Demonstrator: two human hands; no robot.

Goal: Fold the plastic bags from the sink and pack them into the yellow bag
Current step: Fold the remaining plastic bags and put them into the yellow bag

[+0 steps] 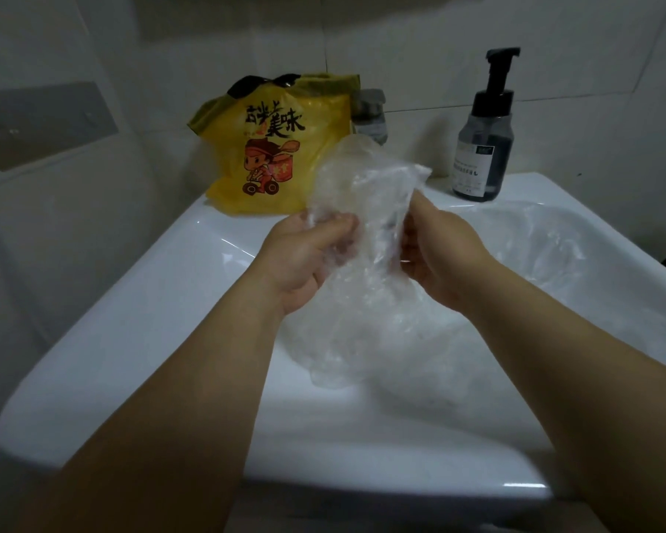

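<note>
Clear, crinkled film spans the gap between my two hands. My left hand (308,259) curls thumb and fingers round the left edge of a transparent plastic bag (366,186); my right hand (435,255) pinches the opposite edge, thumb uppermost. Both hands are thus clamped on the one bag, held upright over the bowl of the white sink (131,302), its lower end hanging toward the basin.

More clear bags (546,240) lie crumpled in the right part of the bowl. The yellow bag (281,155), printed with a cartoon figure and black characters, stands on the sink's rear ledge, beyond my hands and to their left; whether its mouth is open I cannot tell. A dark pump bottle (485,148) stands on the ledge to the right.

Hazards, as I judge them: the film is limp and slick, so a slack pinch could let it slide back among the others, and a fold may spring open once released. The yellow bag looks light and unsupported; pushing a folded bag in one-handed could topple it.
</note>
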